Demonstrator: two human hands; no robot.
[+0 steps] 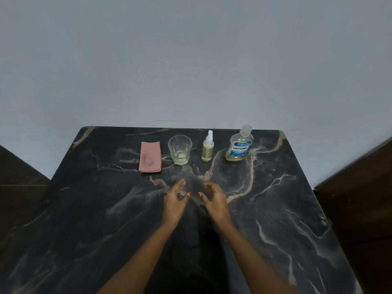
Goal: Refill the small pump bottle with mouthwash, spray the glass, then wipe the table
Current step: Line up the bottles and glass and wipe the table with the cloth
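The dark marbled tabletop [275, 209] fills the lower view, set against a plain pale wall, and everything for the job stands in one row along its far edge. Both forearms reach in from the near side. The left hand [175, 200] and the right hand [214, 198] hover side by side over the middle of the surface, palms turned toward each other, fingers loosely curled. Each grip is wide and holds nothing.

At the right end of the row stands the mouthwash bottle [239, 145], upright, cap on, pale liquid low in it. Left of it, apart, is the glass [179, 149] with a little liquid at the bottom. At the left end lies the folded pink cloth [150, 157], flat and just beside the glass. Between the glass and the mouthwash bottle stands the small pump bottle [207, 148], upright, its white pump head fitted, yellowish liquid showing inside.

Whether the refill is done cannot be told for certain; with both hands free and every item capped and standing, this looks like a pause between steps. If refilling is next, one hand must steady the small pump bottle while the other twists off its head, then the mouthwash bottle needs uncapping and a careful pour into a narrow neck.
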